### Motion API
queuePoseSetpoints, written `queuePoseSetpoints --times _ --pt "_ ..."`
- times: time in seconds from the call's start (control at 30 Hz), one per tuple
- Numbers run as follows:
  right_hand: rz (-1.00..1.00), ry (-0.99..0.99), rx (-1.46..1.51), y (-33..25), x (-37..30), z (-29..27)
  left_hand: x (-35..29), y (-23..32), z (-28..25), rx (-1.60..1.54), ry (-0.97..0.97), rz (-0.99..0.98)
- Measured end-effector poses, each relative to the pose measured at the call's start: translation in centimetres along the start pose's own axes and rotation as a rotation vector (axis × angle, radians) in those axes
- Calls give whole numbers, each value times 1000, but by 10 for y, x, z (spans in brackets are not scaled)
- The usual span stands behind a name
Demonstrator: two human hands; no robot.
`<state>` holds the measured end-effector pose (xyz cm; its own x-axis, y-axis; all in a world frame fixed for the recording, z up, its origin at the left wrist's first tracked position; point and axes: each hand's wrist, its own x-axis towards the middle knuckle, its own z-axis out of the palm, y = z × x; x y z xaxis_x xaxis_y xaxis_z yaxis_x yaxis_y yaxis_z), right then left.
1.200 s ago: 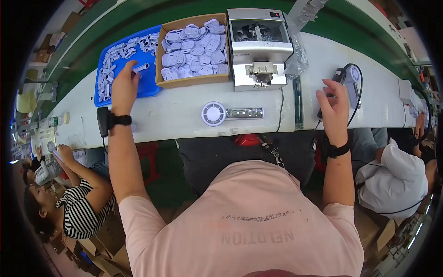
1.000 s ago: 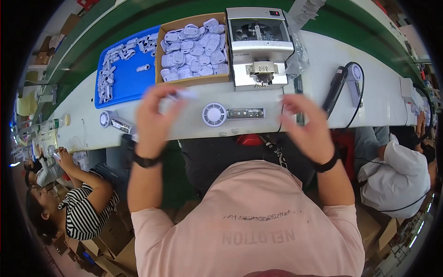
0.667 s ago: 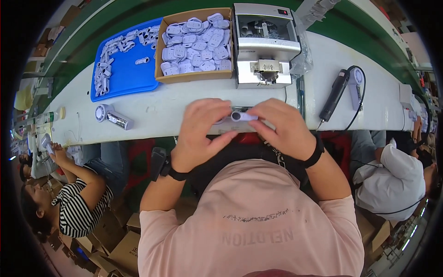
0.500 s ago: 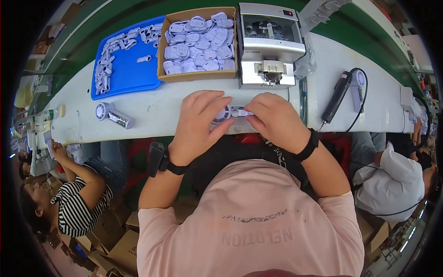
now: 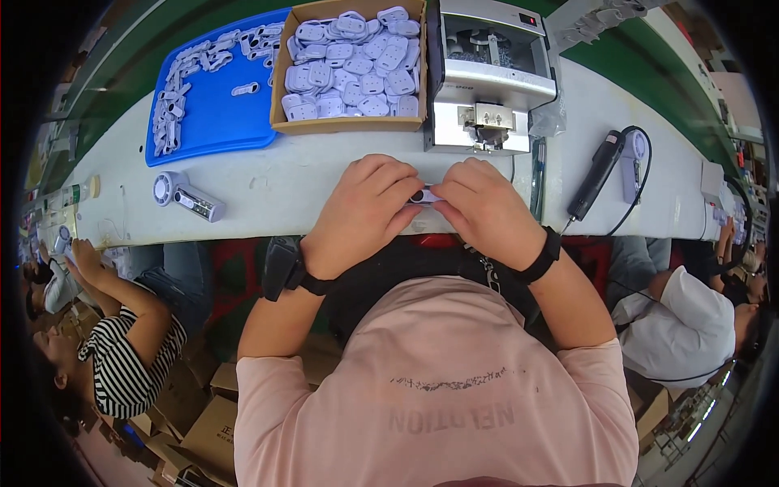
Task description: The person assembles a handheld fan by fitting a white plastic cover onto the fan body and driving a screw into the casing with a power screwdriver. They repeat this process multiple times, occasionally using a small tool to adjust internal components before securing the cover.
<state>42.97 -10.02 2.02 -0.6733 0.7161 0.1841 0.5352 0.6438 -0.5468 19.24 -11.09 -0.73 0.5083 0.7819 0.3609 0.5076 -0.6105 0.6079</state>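
Both my hands meet at the near part of the table, in front of the silver machine. Between their fingertips is a pale lavender handheld fan (image 5: 423,196); a small stretch with a dark round opening shows. My left hand (image 5: 363,213) wraps over its left end and hides the round head. Thumb and fingers of my right hand (image 5: 488,207) pinch the other end. How the pieces between my fingers fit together is hidden. A similar handheld fan (image 5: 195,200) lies to the left on the table, its handle's inside exposed.
A blue tray (image 5: 215,126) of small white parts and a cardboard box (image 5: 349,126) of white covers stand behind. The silver screw-feeding machine (image 5: 491,85) is beside them. At right lie a black electric screwdriver (image 5: 596,174) and another fan (image 5: 632,166). Co-workers sit on both sides.
My left hand has come closer to the right one and now covers the fan's round head, which showed before. The view has shifted slightly.
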Motion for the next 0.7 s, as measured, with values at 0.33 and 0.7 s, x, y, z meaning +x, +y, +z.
queuePoseSetpoints --times 0.33,0.7 --pt "34 -239 -175 7 13 -22 -1 -4 5 -14 15 19" --pt "-16 -357 -210 12 22 -14 -5 -8 9 22 64 82"
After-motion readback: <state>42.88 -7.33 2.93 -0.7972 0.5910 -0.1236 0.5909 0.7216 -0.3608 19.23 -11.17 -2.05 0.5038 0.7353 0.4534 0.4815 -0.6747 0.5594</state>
